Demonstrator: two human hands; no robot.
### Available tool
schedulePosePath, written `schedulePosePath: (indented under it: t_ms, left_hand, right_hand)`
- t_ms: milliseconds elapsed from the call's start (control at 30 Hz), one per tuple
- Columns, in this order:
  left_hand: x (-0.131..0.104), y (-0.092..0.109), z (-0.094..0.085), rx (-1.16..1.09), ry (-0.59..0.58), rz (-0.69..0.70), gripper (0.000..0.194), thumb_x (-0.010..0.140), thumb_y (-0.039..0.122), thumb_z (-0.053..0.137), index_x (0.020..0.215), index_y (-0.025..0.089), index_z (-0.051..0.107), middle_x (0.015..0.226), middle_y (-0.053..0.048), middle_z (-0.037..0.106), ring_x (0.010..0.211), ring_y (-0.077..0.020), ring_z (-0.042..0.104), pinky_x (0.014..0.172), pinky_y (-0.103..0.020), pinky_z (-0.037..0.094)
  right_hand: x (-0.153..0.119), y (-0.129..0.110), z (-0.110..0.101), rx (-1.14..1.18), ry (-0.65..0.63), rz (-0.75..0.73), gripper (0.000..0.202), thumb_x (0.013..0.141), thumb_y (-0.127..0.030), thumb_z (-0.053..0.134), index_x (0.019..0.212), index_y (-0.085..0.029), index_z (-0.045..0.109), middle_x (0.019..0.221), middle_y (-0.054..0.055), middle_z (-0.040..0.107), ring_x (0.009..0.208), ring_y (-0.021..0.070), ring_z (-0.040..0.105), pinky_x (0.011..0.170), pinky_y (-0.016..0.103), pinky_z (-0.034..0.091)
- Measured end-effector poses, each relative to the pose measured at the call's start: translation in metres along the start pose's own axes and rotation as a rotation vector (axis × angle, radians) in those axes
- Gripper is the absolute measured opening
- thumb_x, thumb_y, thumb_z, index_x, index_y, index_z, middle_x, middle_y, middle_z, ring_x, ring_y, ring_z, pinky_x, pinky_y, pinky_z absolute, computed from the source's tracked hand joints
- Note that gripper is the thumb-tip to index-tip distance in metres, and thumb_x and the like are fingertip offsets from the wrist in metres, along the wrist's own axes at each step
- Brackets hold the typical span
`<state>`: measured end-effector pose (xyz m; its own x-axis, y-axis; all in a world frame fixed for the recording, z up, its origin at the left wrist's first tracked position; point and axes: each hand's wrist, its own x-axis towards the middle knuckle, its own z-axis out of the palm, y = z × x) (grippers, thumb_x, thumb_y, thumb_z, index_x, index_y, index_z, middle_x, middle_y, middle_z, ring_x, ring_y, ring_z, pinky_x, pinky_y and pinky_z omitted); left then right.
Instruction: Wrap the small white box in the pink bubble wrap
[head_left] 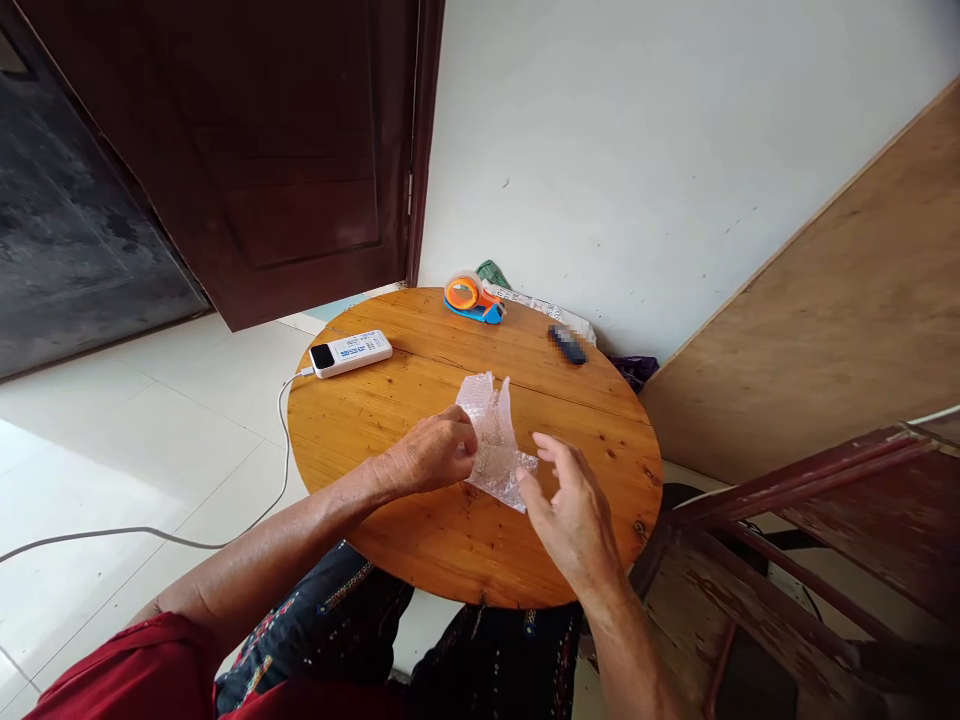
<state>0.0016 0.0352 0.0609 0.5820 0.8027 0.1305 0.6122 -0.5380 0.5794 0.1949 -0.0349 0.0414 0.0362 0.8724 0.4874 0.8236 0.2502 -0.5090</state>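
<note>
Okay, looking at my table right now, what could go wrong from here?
The cable on the white device drops past the edge of the table; a snag could perhaps drag the device off.

The bubble wrap might shift or unfold: the right hand is open, and I can't tell whether the curled left hand grips it.

The tape dispenser sits near the far edge, so a bump might push it over.

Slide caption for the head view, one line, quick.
Left hand and right hand flanking bubble wrap on a round wooden table, tape dispenser beyond.
</note>
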Motion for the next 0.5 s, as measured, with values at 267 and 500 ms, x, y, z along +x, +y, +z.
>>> schedulePosePath:
  t_ms: [267,500]
  left_hand:
    - [0.003,-0.004,-0.003,0.033,-0.044,0.031,0.029,0.075,0.012,0.06,0.102,0.015,0.07,0.096,-0.007,0.067,0.073,-0.0159,0.063,0.068,-0.025,0.049]
    - [0.006,-0.005,-0.003,0.04,-0.075,0.057,0.018,0.075,0.012,0.058,0.086,0.016,0.072,0.093,-0.008,0.067,0.082,-0.019,0.064,0.073,-0.026,0.049]
  right_hand:
    - [-0.01,0.011,0.011,0.204,-0.171,0.421,0.061,0.082,-0.055,0.056,0.125,-0.012,0.055,0.094,0.013,0.073,0.077,0.0247,0.069,0.068,0.037,0.054]
    - [0.001,0.006,0.027,0.158,-0.115,0.408,0.052,0.078,-0.04,0.055,0.124,-0.015,0.056,0.068,0.0,0.065,0.062,0.0199,0.061,0.06,0.031,0.046]
